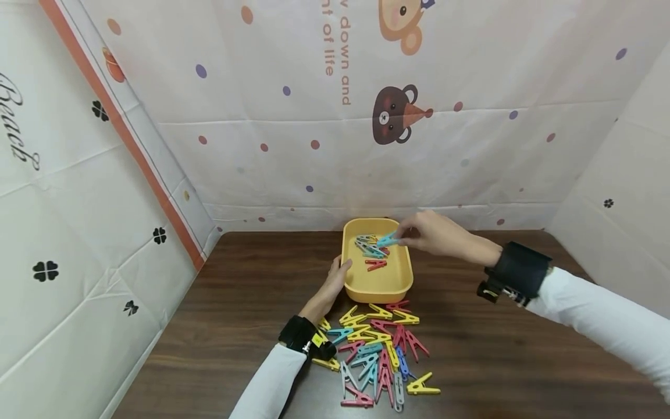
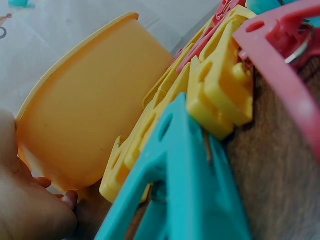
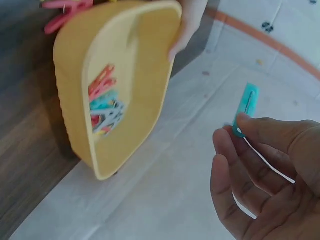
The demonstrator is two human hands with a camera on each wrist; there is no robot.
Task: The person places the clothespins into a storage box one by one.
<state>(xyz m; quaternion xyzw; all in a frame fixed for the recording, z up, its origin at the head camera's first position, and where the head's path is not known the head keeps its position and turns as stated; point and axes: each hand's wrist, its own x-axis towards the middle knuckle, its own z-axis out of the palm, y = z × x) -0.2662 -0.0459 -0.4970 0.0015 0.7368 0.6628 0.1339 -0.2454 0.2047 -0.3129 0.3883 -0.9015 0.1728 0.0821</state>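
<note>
A turquoise clothespin [image 1: 387, 240] is pinched by the right hand [image 1: 438, 234] above the yellow tub [image 1: 370, 283], near its right edge, while the tub's left rim is gripped by the left hand [image 1: 331, 287]. Only a small cluster of clips [image 1: 373, 251] is already contained there; most of the work seems left, since a larger loose pile [image 1: 384, 377] is spread toward the worktop's [image 1: 209, 337] near edge.
</note>
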